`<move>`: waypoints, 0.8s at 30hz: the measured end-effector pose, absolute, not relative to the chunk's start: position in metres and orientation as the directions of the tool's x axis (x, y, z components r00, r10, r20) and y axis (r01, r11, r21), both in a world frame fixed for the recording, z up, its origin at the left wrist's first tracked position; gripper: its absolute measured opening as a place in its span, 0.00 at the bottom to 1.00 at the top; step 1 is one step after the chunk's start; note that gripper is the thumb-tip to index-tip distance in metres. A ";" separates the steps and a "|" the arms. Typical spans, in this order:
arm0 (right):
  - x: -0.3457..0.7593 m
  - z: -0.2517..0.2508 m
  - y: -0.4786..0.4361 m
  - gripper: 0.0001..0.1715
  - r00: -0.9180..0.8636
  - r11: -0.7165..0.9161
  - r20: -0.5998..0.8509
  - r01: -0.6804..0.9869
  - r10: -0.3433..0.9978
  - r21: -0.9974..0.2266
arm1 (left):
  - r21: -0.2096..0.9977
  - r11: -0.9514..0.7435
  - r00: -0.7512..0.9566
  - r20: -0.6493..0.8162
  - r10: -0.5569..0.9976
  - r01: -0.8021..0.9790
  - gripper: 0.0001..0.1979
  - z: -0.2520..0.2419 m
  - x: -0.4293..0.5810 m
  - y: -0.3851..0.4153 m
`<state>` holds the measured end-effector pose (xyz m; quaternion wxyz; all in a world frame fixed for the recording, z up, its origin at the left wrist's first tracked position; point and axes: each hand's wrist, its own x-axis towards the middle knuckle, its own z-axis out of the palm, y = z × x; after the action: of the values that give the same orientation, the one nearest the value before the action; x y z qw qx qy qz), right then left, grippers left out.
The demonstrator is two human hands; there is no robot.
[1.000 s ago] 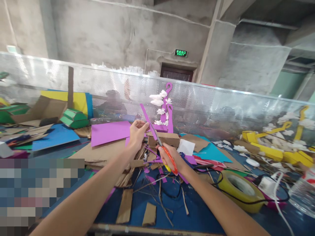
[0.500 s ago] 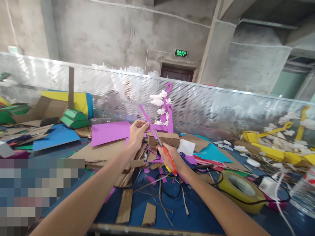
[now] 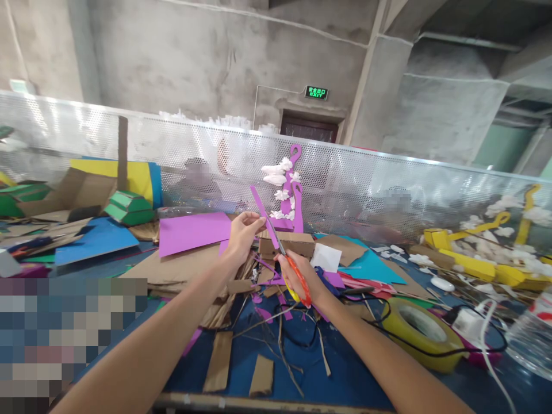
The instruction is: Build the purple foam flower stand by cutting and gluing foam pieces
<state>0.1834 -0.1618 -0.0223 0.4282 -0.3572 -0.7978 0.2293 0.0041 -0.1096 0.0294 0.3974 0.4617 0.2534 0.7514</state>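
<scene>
The near edge of the blue tabletop (image 3: 310,376) crosses the bottom of the view, and a silvery perforated metal panel (image 3: 345,178) closes off the far side. Blue surface shows between the forearms, around two flat brown cardboard pieces (image 3: 219,361) and some thin dry stalks (image 3: 287,359). A broad purple sheet (image 3: 194,233) lies left of the hands; a wide yellowish tape roll (image 3: 403,342) stands near the right forearm.

A narrow, straight purple strip (image 3: 258,201) is held above the clutter, in front of the purple hooked ornament with white tufts (image 3: 298,210). Its long axis slants from a free upper-left end down to the right. The left hand (image 3: 242,234) pinches it between thumb and fingers. The right hand (image 3: 311,280) is closed round the handles of orange-and-yellow scissors (image 3: 295,267), whose blades point away and up-left, close along the strip; how far they are parted cannot be told.

Compared with half a second ago, the strip's upper end and the left fingertips sit slightly further right, and the strip stands a little steeper.
</scene>
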 end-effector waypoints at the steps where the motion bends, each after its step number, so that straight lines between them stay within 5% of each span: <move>1: 0.183 -0.023 -0.161 0.26 -0.373 0.639 0.521 0.376 0.767 -0.671 | 0.748 -0.556 -0.255 0.494 0.831 -0.362 0.14 0.030 0.004 -0.110; 24: 0.189 -0.020 -0.157 0.22 -0.389 0.657 0.530 0.442 0.754 -0.611 | 0.877 -0.403 -0.085 0.395 0.915 -0.260 0.08 0.047 -0.007 -0.126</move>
<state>0.1892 -0.1574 -0.0205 0.4122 -0.3683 -0.8116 0.1894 -0.0074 -0.1256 0.0471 0.4427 0.5115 0.3199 0.6634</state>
